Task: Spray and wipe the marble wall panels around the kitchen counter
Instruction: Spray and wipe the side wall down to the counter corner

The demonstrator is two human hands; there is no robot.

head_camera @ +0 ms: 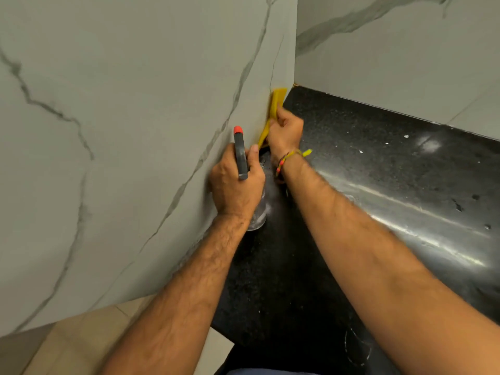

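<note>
A white marble wall panel [130, 131] with grey veins fills the left half of the view. My right hand [285, 131] presses a yellow cloth [276, 104] flat against that panel, low down near the corner with the counter. My left hand [235, 182] grips a clear spray bottle [258, 212] by its grey head, whose orange nozzle [238, 129] points up along the panel. The bottle's body hangs below my fist, just over the black counter [392, 163]. Most of the cloth is hidden between my right hand and the wall.
A second marble panel [392, 63] stands behind the counter at the upper right. The polished black counter shows pale streaks and small white specks. Beige floor tiles [81, 339] show at the lower left, below the left panel's edge.
</note>
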